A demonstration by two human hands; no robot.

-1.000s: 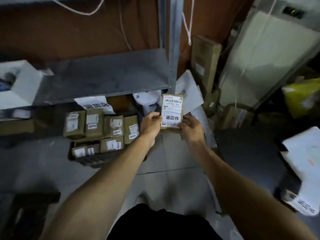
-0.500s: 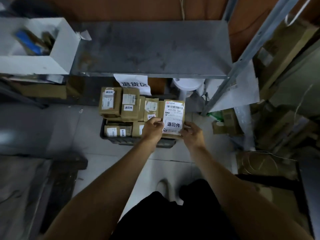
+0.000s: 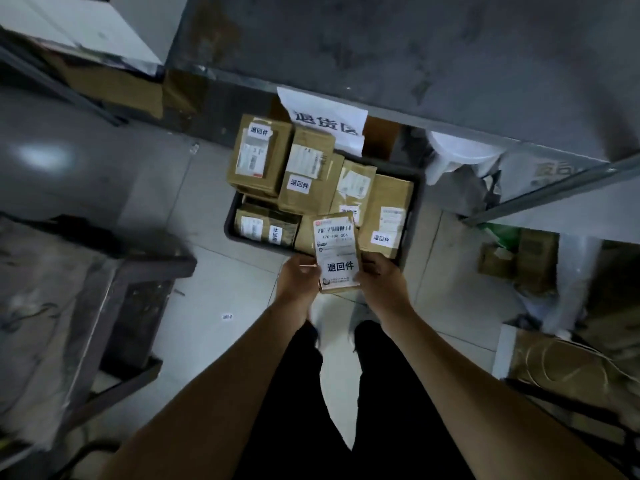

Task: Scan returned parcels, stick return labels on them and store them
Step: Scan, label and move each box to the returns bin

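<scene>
Both hands, left [image 3: 300, 278] and right [image 3: 379, 276], grip the labelled parcel [image 3: 337, 252] by its edges; it should be lowered flat into the crate [image 3: 414, 202], label up.

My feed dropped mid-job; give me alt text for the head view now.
Both hands, left hand and right hand, hold a small cardboard parcel with a barcode label and 退回件 sticker above a dark crate of similarly labelled parcels on the floor, under a metal shelf.
</scene>
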